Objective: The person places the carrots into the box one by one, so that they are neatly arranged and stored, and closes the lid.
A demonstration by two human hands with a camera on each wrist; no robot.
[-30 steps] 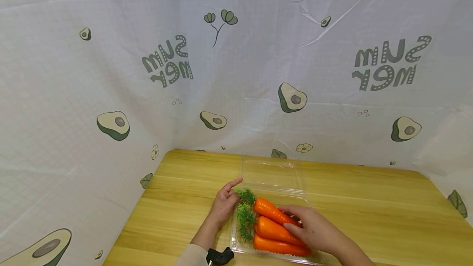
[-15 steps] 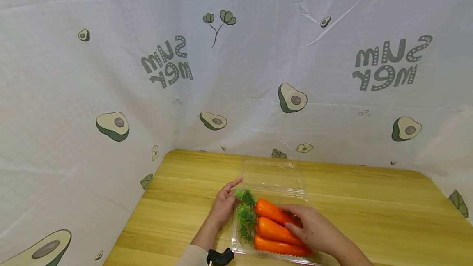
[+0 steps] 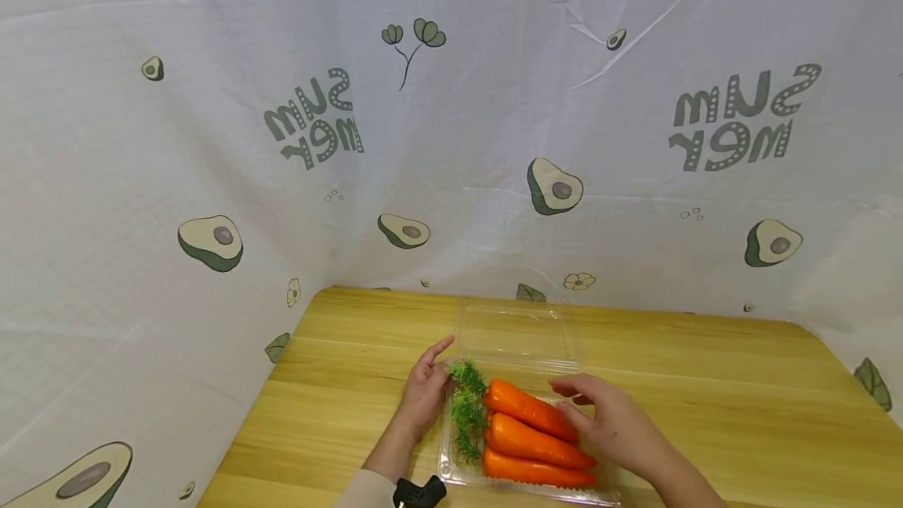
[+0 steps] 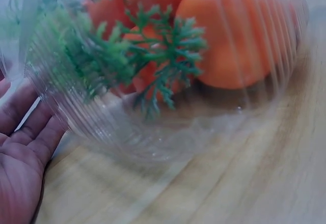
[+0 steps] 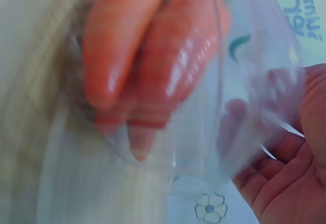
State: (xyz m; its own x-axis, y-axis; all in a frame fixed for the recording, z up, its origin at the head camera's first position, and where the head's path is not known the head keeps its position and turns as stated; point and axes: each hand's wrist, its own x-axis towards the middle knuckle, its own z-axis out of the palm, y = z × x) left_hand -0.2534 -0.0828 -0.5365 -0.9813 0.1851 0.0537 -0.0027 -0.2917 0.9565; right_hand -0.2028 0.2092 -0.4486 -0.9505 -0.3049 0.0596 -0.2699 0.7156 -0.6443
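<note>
Three orange carrots [image 3: 539,441] with leafy green tops [image 3: 467,410] lie side by side in a clear plastic clamshell box [image 3: 564,496]. Its lid [image 3: 518,332] is folded back, flat on the table. My left hand [image 3: 425,394] is at the box's left side, index finger stretched out; in the left wrist view its fingertips [image 4: 48,132] meet the clear wall [image 4: 168,142]. My right hand [image 3: 624,429] hovers over the box's right side near the carrot tips, fingers parted and holding nothing. Through the clear wall, the right wrist view shows the carrots [image 5: 114,46], blurred.
The box stands on a wooden table [image 3: 339,367]. A white curtain [image 3: 458,116] printed with avocados hangs along the table's back and left sides. A black strap piece [image 3: 420,492] sits by my left wrist.
My right hand has come off the carrots and lifted slightly to the right, its fingers spreading. The carrots stay in place, and the left hand has barely moved.
</note>
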